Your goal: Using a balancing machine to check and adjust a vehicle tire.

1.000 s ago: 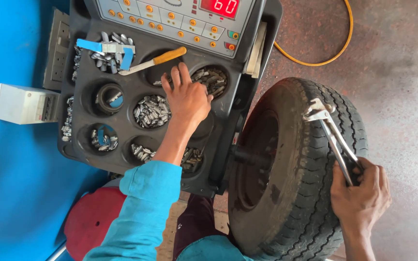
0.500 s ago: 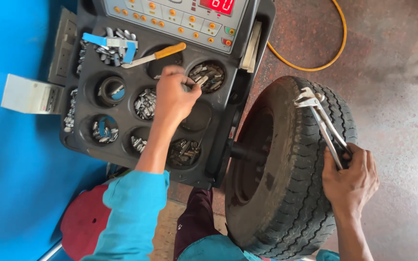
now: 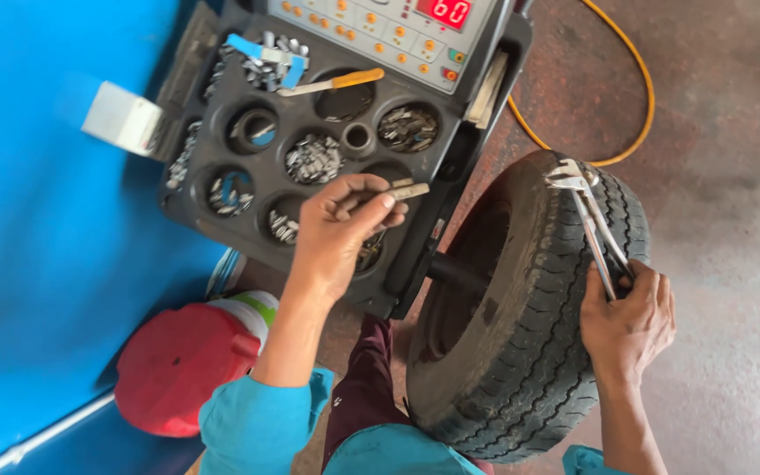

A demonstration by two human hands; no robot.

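We hold a small grey wheel weight [image 3: 405, 189] in our left hand [image 3: 336, 230], the fingers pinched together on it. The weight is above the black tray [image 3: 213, 224] of the balancing machine, near its edge at 4 o'clock, and it points toward 3 o'clock. Our right hand [image 3: 628, 321] is closed around the handles of metal pliers [image 3: 593, 220], which lie on the tread of the tyre [image 3: 521, 352] with the head toward 12 o'clock. The tyre stands on the machine shaft [image 3: 455, 271], between our two hands.

In the tray, the round pockets carry piles of small metal weights [image 3: 312, 158]. A tool with an orange handle [image 3: 334, 83] lies across the tray at 12 o'clock, and blue pieces [image 3: 266, 53] lie near it. Above the tray is the control panel [image 3: 380, 26] with a red number display. A yellow hose [image 3: 639, 88] curves on the floor at 1 o'clock. A red round lid [image 3: 178, 369] is at 7 o'clock, beside the blue machine body [image 3: 37, 290].
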